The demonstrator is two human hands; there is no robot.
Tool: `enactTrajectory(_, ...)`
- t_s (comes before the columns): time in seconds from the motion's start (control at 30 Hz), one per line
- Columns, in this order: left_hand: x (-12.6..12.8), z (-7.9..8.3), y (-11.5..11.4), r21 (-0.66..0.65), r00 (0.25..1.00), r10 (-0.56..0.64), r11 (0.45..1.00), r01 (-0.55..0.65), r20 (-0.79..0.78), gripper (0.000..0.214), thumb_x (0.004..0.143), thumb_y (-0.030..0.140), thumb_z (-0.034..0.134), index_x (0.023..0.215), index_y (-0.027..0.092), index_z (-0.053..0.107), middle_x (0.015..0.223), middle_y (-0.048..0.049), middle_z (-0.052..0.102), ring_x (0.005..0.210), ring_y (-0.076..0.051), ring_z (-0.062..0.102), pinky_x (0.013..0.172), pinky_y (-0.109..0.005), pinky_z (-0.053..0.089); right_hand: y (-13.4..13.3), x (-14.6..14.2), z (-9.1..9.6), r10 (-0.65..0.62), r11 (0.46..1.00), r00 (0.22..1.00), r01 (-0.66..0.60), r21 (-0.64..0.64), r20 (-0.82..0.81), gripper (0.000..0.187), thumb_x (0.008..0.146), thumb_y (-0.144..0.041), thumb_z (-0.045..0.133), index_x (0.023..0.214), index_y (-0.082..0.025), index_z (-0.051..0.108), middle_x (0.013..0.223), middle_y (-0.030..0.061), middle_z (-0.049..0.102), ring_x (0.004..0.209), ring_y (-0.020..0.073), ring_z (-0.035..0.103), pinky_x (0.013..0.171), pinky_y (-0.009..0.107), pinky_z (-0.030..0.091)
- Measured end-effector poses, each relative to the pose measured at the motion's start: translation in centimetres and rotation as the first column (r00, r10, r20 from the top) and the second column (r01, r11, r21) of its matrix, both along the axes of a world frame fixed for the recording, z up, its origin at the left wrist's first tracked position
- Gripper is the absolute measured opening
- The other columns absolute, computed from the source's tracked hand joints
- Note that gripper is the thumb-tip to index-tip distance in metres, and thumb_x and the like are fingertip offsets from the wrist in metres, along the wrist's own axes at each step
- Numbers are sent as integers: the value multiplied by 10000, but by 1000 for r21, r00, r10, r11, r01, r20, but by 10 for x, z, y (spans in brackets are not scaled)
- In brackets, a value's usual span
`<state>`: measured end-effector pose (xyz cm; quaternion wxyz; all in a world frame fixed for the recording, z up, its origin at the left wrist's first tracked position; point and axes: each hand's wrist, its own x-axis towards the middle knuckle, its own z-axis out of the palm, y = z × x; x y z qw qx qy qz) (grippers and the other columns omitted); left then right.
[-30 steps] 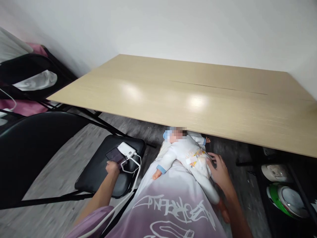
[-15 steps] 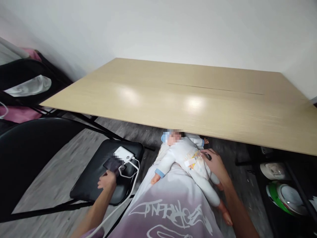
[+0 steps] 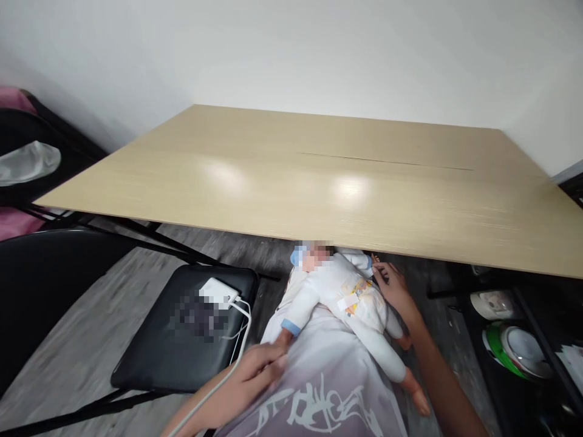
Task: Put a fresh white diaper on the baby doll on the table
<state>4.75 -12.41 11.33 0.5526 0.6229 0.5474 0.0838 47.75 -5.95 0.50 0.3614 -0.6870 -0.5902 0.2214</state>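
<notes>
A baby doll (image 3: 332, 282) in a white outfit with blue cuffs lies face up across my lap, its face blurred and its head close under the table edge. A white diaper with a colourful print (image 3: 359, 294) is around its hips. My left hand (image 3: 259, 370) is at the doll's hand on the left, fingers closed around it and partly smeared by motion. On the other side, my right hand (image 3: 392, 286) has its fingers bent together at the doll's other hand, beside the blue cuff.
A wooden table (image 3: 273, 182) spans the view ahead, against a white wall. To the left, a black folding chair (image 3: 155, 328) bears a white power bank (image 3: 219, 294) with a cable and a blurred dark item. On the right, a dark shelf holds a green-and-white round container (image 3: 519, 351).
My left hand has moved right, from the dark item on the chair to the doll's hand. My right hand has shifted up from the doll's side to its other hand.
</notes>
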Motion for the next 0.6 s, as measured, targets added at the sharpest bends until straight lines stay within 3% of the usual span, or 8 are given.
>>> enactTrajectory(0.03,24,10,10,47,981,-169,985,165,97,422,1001,624,575,799,262,655,864,-25,681,848,-235,608,864,-362,539,-7,-8,9,35,999,999,-35,-7,-1,371,1010,-550,544,1021,-221,716,994,83,744,842,235,680,810,379,545)
enactTrajectory(0.07,48,15,21,143,959,-236,966,214,159,414,1058,586,496,858,253,636,913,-38,662,882,-230,596,889,-361,523,-14,-17,19,79,997,997,-79,-21,4,319,1016,-523,571,1003,-231,702,960,63,729,843,233,668,808,369,533)
enactTrajectory(0.17,109,3,52,362,933,-257,919,155,253,356,1101,525,455,979,229,611,979,-57,637,941,-226,574,898,-359,493,-33,-45,46,237,967,972,-234,-104,11,221,1021,-454,634,946,-246,645,900,27,690,878,236,653,813,355,492)
enactTrajectory(0.27,143,-22,72,404,928,-229,910,97,294,310,1113,480,477,1080,213,632,1052,-70,661,999,-229,594,933,-371,487,-41,-67,63,283,952,957,-272,-140,65,200,1027,-372,628,880,-244,588,867,22,659,852,233,630,779,351,456)
enactTrajectory(0.37,148,-36,80,407,919,-193,913,39,344,309,1108,481,500,1145,209,642,1124,-87,686,1053,-242,614,985,-393,494,-43,-81,77,392,913,919,-384,-134,40,212,1045,-297,593,841,-242,586,851,18,652,833,221,615,784,351,459)
enactTrajectory(0.5,137,-40,79,364,914,-58,926,-101,402,330,1109,499,495,1161,206,636,1125,-81,688,1038,-232,629,983,-384,501,-41,-93,90,643,764,766,-642,-53,-14,109,1043,-334,674,973,-261,714,1035,28,720,1044,240,647,1016,410,478)
enactTrajectory(0.53,135,-40,79,356,913,-26,925,-132,408,330,1110,499,490,1158,205,633,1126,-81,686,1042,-229,631,983,-380,500,-37,-93,90,657,753,753,-657,-35,5,97,1046,-347,676,1047,-271,736,1129,42,728,1125,253,640,1070,434,465)
enactTrajectory(0.6,133,-41,82,360,912,18,916,-180,410,328,1112,496,482,1151,206,629,1123,-83,685,1043,-228,629,979,-377,500,-25,-88,86,625,781,779,-625,-16,54,201,1054,-352,656,1225,-278,733,1298,82,710,1252,282,612,1130,475,448)
